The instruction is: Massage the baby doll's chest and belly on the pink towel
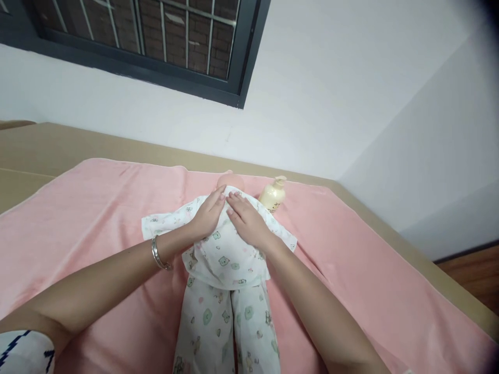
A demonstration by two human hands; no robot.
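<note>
A baby doll lies stretched out, its head at the far end and mostly hidden behind the shirt and my fingers. It wears a white printed shirt and matching trousers, with the sleeves spread to both sides. My left hand rests flat on the upper part of the shirt, fingers pointing toward the head. Beside it, my right hand lies flat too, the fingertips of both hands almost meeting. Neither hand grips anything. Whether the doll is face up or face down I cannot tell.
Under the doll a pink blanket covers a tan padded surface. A cream pump bottle stands just right of the doll's shoulder. Beyond are a white wall and a dark-framed barred window.
</note>
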